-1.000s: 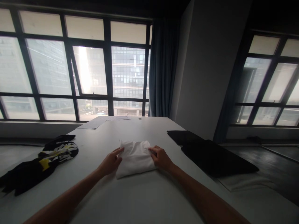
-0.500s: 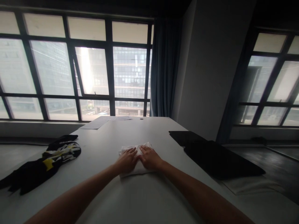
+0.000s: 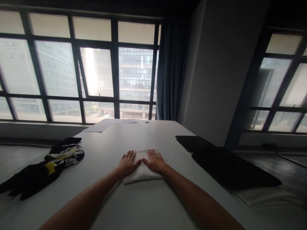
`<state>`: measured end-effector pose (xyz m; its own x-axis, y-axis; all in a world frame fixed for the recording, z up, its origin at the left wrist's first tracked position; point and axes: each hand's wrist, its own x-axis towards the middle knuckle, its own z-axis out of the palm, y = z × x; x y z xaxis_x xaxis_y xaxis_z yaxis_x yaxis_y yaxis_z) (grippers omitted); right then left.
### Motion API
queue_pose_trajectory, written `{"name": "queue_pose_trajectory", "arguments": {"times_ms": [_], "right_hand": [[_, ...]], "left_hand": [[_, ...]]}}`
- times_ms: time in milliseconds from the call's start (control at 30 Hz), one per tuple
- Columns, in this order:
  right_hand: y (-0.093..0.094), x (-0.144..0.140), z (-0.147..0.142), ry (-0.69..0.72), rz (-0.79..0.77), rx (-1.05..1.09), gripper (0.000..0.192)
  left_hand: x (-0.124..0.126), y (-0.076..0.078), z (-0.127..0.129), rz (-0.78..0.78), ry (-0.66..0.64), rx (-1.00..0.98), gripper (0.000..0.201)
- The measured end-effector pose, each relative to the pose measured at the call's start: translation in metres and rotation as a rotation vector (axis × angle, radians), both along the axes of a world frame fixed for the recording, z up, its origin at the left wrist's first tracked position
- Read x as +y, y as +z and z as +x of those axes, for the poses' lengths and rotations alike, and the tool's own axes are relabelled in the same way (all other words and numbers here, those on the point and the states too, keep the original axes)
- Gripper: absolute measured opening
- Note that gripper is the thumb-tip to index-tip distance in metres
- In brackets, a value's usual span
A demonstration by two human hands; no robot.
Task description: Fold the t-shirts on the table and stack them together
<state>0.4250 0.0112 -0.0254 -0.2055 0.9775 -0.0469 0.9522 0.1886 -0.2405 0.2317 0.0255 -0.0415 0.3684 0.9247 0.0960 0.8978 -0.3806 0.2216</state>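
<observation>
A folded white cloth [image 3: 142,174] lies on the white table [image 3: 134,204] in front of me. My left hand [image 3: 128,163] rests flat on its left half, fingers spread and pointing away from me. My right hand [image 3: 155,161] lies flat on the cloth's right half, also with fingers spread. The two thumbs nearly touch over the middle of the cloth. Neither hand grips anything.
A black, yellow and white garment [image 3: 43,167] lies bunched at the table's left edge. Dark flat fabric [image 3: 225,166] covers the right side, over a pale sheet [image 3: 268,196]. Papers [image 3: 105,125] sit at the far end by the windows.
My hands moved from the cloth's two sides onto its top and now press flat there; since half a second ago they have spread slightly apart. The cloth looks flatter.
</observation>
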Motion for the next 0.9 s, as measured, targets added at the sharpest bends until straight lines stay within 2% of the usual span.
{"name": "queue_pose_trajectory", "arguments": {"times_ms": [133,300,600,667,800,900], "right_hand": [[-0.005,0.004,0.001,0.008,-0.034,-0.006,0.088],[-0.004,0.003,0.001,-0.002,-0.033,-0.015,0.087],[-0.003,-0.006,-0.004,0.032,-0.02,-0.048,0.08],[-0.003,-0.007,-0.004,0.029,-0.018,-0.058,0.079],[0.004,-0.004,-0.002,0.049,-0.063,-0.072,0.079],[0.008,0.006,0.004,0.047,-0.111,-0.076,0.081]], "left_hand": [[-0.005,-0.002,0.001,0.019,-0.017,0.003,0.084],[-0.028,-0.003,0.003,0.025,-0.141,-0.024,0.079],[-0.051,0.003,-0.012,-0.042,-0.209,-0.023,0.092],[-0.058,0.008,-0.016,-0.054,-0.27,0.004,0.084],[-0.071,0.014,-0.021,-0.061,-0.502,0.023,0.056],[-0.076,0.016,-0.024,-0.071,-0.564,0.017,0.053]]}}
